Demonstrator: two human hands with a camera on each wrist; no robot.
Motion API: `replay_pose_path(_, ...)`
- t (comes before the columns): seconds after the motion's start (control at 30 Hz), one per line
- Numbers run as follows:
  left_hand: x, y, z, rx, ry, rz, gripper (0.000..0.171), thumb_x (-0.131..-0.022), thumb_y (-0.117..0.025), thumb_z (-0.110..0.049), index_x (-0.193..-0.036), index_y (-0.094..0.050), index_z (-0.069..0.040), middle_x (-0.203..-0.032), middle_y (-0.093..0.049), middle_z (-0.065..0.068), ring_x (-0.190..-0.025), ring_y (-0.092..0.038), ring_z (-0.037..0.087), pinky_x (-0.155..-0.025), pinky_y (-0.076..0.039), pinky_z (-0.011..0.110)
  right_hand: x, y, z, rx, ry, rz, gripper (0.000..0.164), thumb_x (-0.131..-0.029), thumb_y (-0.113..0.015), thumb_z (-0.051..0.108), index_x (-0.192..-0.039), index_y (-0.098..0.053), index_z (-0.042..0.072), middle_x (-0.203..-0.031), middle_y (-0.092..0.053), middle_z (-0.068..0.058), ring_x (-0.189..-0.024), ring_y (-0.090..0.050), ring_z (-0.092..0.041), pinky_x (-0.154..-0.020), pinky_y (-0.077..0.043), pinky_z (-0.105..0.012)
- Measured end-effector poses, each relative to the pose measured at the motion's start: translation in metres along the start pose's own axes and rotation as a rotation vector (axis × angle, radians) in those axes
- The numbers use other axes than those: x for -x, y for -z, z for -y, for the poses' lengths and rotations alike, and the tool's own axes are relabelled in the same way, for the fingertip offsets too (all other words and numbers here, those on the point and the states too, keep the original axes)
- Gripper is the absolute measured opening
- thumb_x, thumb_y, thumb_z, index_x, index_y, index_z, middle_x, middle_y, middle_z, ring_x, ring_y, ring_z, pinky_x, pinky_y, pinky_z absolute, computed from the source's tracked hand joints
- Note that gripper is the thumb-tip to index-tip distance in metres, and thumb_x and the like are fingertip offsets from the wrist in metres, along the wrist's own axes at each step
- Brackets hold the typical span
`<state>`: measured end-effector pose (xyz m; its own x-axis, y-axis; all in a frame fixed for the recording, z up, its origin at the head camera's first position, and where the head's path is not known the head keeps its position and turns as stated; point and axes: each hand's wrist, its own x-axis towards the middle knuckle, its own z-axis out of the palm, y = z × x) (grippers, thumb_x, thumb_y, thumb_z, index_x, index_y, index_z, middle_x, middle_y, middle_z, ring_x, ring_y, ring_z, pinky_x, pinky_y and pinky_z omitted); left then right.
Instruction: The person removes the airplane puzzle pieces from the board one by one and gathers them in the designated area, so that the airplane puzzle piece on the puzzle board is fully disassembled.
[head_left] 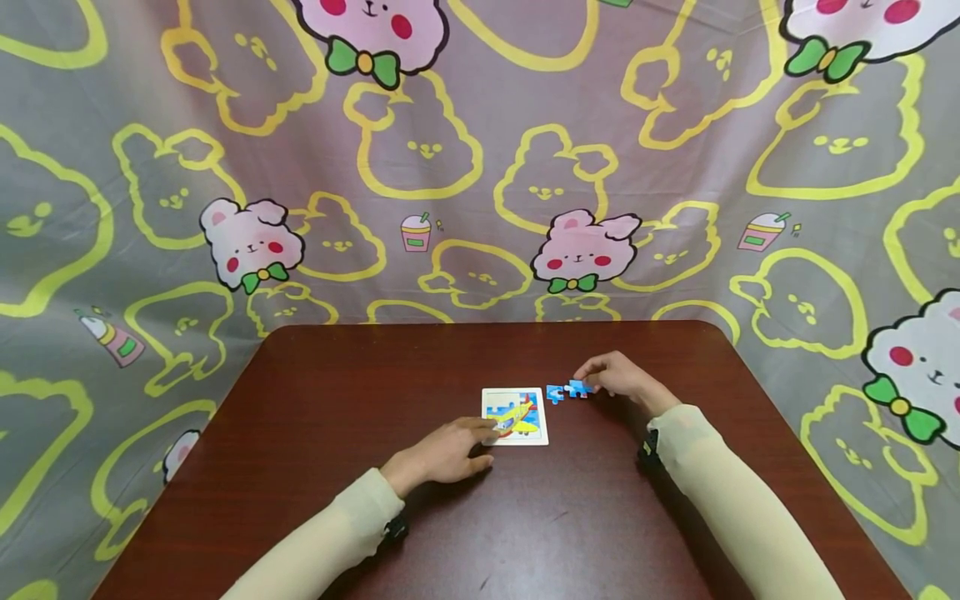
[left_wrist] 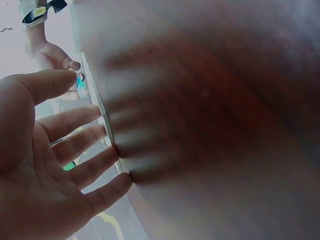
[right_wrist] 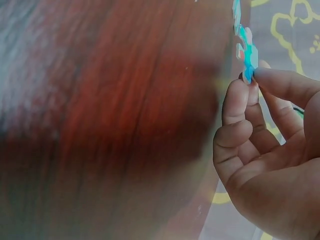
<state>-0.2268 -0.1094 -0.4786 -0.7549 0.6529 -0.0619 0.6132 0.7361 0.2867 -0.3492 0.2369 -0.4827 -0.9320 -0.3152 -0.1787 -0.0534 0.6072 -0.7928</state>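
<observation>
While the left hand point(head_left: 444, 455) rests extended, spread fingers on the tabletop puzzle board point(head_left: 545, 433), the right hand point(head_left: 622, 379) pinches a blue piece point(head_left: 577, 389) between thumb and fingertips, just right of a second piece point(head_left: 555, 393).

Left hand point(head_left: 444, 452) is spread, right hand point(head_left: 621, 377) pinches

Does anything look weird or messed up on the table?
The puzzle has a pale gap at its top left, so it looks unfinished. One blue piece lies beside it, and the right hand pinches a second piece. Nothing looks spilled or broken.
</observation>
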Motion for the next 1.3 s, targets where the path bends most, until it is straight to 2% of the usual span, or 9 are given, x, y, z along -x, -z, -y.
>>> replay_pose_path(0.13, -0.001, -0.001, 0.001, 0.001, -0.011, -0.009, 0.044, -0.098, -0.061, -0.03, -0.136, -0.062, -0.008, -0.152, -0.051, 0.008, -0.141, -0.047, 0.027, -0.115, -0.041, 0.044, -0.001, -0.001, -0.002, 0.022, 0.002, -0.016, 0.017, -0.094, -0.062, 0.006, -0.103, -0.076, 0.005, -0.073, -0.066, -0.001, -0.063, -0.054, -0.017, -0.048, -0.038, -0.025)
replay_pose_path(0.4, 0.0, -0.002, 0.002, 0.002, 0.003, 0.002, 0.044, -0.099, -0.06, -0.031, -0.137, -0.061, -0.009, -0.153, -0.05, 0.007, -0.142, -0.046, 0.027, -0.115, -0.04, 0.045, -0.001, -0.004, 0.001, 0.08, 0.064, -0.044, 0.017, -0.09, -0.061, -0.001, -0.099, -0.076, 0.0, -0.082, -0.072, -0.006, -0.069, -0.058, -0.013, -0.066, -0.047, -0.027)
replay_pose_path(0.7, 0.0, -0.003, 0.003, 0.001, -0.011, -0.009, 0.044, -0.099, -0.06, -0.03, -0.138, -0.061, -0.009, -0.152, -0.05, 0.008, -0.141, -0.047, 0.028, -0.115, -0.04, 0.044, -0.001, -0.004, 0.002, 0.127, 0.059, -0.047, 0.017, -0.09, -0.061, 0.0, -0.098, -0.076, 0.001, -0.082, -0.072, -0.007, -0.071, -0.059, -0.014, -0.068, -0.047, -0.028)
replay_pose_path(1.03, 0.001, -0.002, 0.001, 0.0, -0.024, -0.013, 0.044, -0.098, -0.061, -0.029, -0.136, -0.062, -0.008, -0.151, -0.051, 0.009, -0.141, -0.047, 0.028, -0.114, -0.041, 0.045, -0.001, -0.005, 0.002, 0.11, 0.067, -0.064, 0.016, -0.089, -0.063, 0.0, -0.098, -0.076, 0.001, -0.077, -0.071, -0.005, -0.07, -0.059, -0.013, -0.065, -0.047, -0.026)
replay_pose_path(1.3, 0.0, 0.0, 0.0, -0.003, -0.013, 0.003, 0.045, -0.099, -0.06, -0.03, -0.138, -0.06, -0.007, -0.152, -0.05, 0.009, -0.142, -0.046, 0.028, -0.115, -0.04, 0.045, -0.001, -0.008, 0.008, 0.058, 0.053, -0.048, 0.017, -0.093, -0.064, 0.007, -0.106, -0.075, 0.002, -0.095, -0.073, -0.012, -0.079, -0.062, -0.019, -0.072, -0.05, -0.032)
